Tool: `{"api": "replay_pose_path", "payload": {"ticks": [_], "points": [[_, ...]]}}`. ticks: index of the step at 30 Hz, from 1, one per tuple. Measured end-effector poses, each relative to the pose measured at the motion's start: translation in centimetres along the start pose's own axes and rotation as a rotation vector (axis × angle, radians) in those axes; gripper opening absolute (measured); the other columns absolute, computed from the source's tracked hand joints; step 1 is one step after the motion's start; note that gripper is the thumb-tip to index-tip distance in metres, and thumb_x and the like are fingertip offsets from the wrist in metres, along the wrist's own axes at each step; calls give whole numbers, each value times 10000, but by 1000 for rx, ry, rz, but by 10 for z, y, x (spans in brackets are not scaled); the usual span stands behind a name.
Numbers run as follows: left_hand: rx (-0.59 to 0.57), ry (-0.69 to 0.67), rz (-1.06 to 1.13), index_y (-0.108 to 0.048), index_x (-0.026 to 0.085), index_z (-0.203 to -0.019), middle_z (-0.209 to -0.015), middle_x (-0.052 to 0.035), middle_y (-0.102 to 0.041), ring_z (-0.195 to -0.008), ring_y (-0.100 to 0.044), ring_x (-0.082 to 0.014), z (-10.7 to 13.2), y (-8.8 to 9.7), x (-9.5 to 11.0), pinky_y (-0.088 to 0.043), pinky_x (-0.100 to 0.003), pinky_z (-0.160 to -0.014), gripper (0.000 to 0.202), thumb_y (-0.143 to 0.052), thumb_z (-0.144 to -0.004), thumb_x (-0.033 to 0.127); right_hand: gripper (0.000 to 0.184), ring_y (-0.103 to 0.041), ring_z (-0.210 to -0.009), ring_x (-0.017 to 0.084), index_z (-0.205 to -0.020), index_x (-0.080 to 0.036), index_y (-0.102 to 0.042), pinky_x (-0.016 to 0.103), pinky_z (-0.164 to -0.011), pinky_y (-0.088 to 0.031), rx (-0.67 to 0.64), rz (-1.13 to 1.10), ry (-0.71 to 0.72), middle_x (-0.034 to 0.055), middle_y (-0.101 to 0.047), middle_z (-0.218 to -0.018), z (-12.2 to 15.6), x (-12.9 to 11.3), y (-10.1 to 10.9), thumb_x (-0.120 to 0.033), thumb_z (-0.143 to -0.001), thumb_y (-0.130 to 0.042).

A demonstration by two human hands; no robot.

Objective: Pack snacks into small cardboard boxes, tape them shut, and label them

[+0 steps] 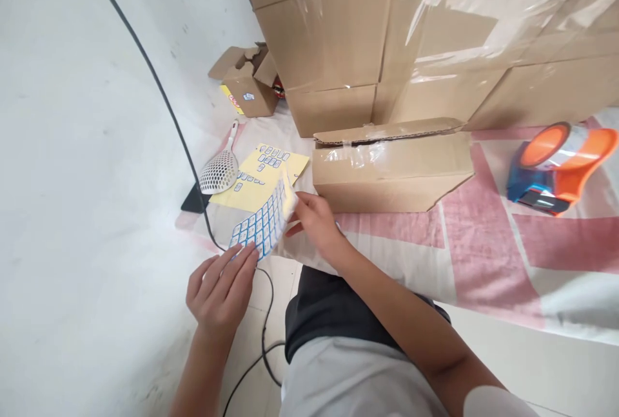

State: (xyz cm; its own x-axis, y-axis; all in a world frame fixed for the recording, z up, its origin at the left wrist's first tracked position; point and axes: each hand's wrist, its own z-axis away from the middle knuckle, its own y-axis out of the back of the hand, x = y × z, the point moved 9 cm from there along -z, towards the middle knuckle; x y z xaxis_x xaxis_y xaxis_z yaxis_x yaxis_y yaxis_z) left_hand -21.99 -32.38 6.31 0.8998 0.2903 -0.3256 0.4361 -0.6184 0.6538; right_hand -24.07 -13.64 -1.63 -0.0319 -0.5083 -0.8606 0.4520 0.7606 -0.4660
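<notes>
A sheet of small blue-and-white stickers [261, 222] is held up over the table edge, slightly curved. My left hand [225, 281] grips its lower left end, fingers on top of it. At the sheet's right end, the bent fingers of my right hand [316, 220] close on its edge, partly hidden behind it. Behind it lies a yellow sheet [297, 169] with several outlined stickers on it. Just beyond my right hand stands a closed, taped cardboard box [387, 172].
Stacked cardboard boxes [329, 37] in clear wrap rise behind. A white slotted ladle [220, 172] and black flat object [192, 201] lie left. A small open carton [249, 85] stands farther back. An orange-and-blue tape dispenser [556, 165] sits right. A black cable [149, 69] hangs along the wall.
</notes>
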Motion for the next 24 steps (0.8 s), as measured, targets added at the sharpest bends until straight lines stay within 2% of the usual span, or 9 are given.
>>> {"api": "replay_pose_path", "payload": {"ticks": [3,7,11,13,15,17,20,22,24], "points": [[5,-53,-67,-741,201,-1089,-1025,-50,-817,-997,-762,-254,17,21,-1,-485,-393,-953,322,-743,-812,38,519,-704,-792,211,-986,-162,-718,272,-563,-529,-123,-105,-88,102,-743,-947,6,7,-9,-647,-925,-544],[9,-42,-147,-738,230,-1115,-1006,-21,-819,-1003,-752,-260,28,26,-21,-482,-400,-921,348,-753,-814,56,540,-719,-855,252,-1026,-152,-718,338,-653,-576,-269,-114,-166,121,-752,-944,24,13,-23,-662,-896,-598],[-46,123,-216,-713,277,-1183,-1078,-13,-809,-1129,-713,-282,25,19,-47,-436,-439,-1000,417,-719,-837,46,341,-722,-876,221,-1056,-165,-671,330,-717,-591,-334,26,-30,74,-762,-989,36,10,-27,-380,-802,-744],[-107,236,-196,-699,274,-1210,-1154,-25,-791,-1191,-684,-299,21,14,-58,-402,-480,-1055,443,-646,-858,11,361,-723,-865,202,-1116,-176,-625,299,-678,-581,-367,86,18,57,-763,-1012,40,15,-28,-265,-777,-711],[-158,307,-152,-685,262,-1230,-1215,-36,-772,-1211,-670,-307,15,10,-61,-383,-506,-1078,485,-557,-863,-28,413,-729,-865,189,-1168,-184,-573,296,-690,-586,-351,98,36,51,-760,-1034,39,23,-24,-216,-772,-682],[-141,337,-107,-683,251,-1220,-1194,-46,-778,-1156,-689,-298,5,13,-55,-394,-502,-1058,498,-514,-857,-45,455,-736,-885,186,-1203,-195,-527,321,-756,-600,-300,80,58,47,-756,-1046,37,28,-19,-207,-776,-685],[-73,290,20,-686,228,-1169,-1077,-68,-793,-999,-714,-271,-14,18,-32,-452,-448,-950,360,-648,-855,55,486,-741,-861,196,-1236,-210,-473,339,-743,-604,-290,34,63,39,-755,-1010,37,33,-20,-235,-796,-678],[-125,202,95,-682,222,-1169,-1081,-77,-782,-960,-705,-269,-26,12,-12,-465,-422,-881,346,-768,-835,193,482,-737,-824,198,-1245,-214,-462,326,-692,-596,-320,19,55,37,-755,-989,38,33,-25,-251,-808,-664],[-215,134,127,-679,223,-1184,-1124,-79,-772,-973,-697,-272,-34,1,1,-461,-412,-857,376,-803,-835,290,491,-735,-871,198,-1250,-214,-475,327,-726,-600,-330,31,73,49,-752,-1048,40,29,-29,-230,-800,-669]]}}
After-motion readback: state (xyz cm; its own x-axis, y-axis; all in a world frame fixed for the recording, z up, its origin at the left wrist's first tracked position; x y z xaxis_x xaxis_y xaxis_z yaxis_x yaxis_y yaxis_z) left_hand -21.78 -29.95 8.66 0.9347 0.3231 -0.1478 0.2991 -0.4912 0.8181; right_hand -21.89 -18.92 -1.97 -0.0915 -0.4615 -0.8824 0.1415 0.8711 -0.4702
